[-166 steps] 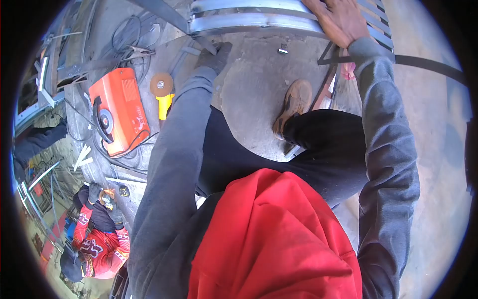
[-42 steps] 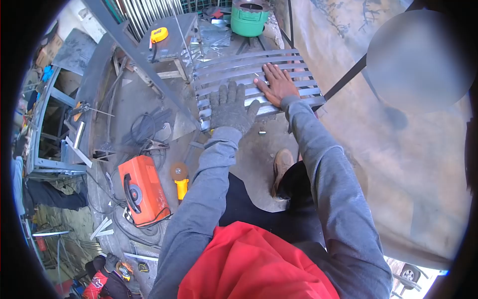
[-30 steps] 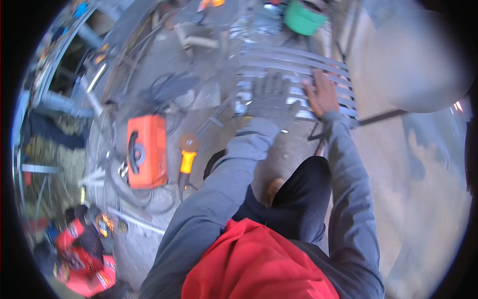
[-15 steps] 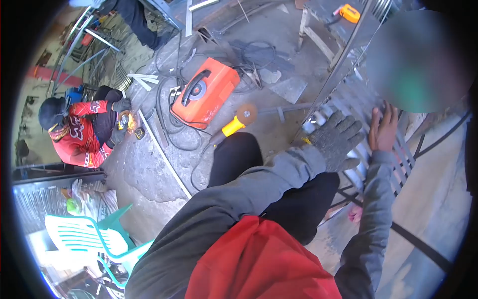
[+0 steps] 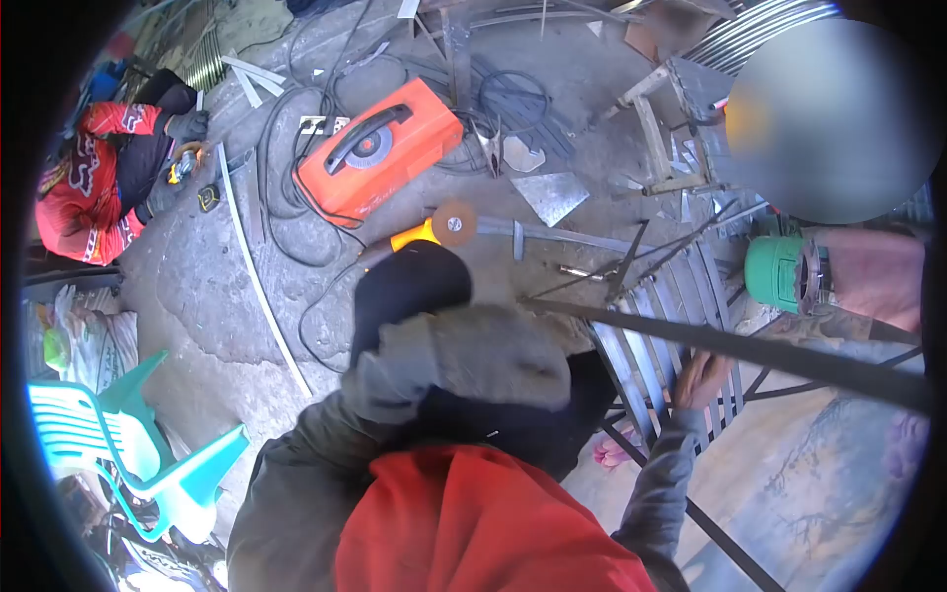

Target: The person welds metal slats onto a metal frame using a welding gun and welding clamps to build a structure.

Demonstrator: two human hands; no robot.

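My left hand [image 5: 508,357], in a grey glove, is over my dark-clad lap, smeared by motion, so its fingers cannot be made out. My bare right hand [image 5: 702,381] touches the slats of a metal grille [image 5: 646,331] at the right, its fingers bent around a bar. Dark metal bars [image 5: 750,347] cross above and beside the grille. Near my knee lies a yellow angle grinder [image 5: 414,235] with a brown disc.
An orange welding machine [image 5: 380,148] stands on the floor among black cables. A co-worker in red [image 5: 84,202] holds a grinder at far left. A turquoise plastic chair [image 5: 148,474] lies lower left. A green object [image 5: 774,271] is at right.
My left hand has moved left from the grille to over my lap. The grille now looks tilted, with a dark bar crossing it. The view has shifted, and the green object is in sight.
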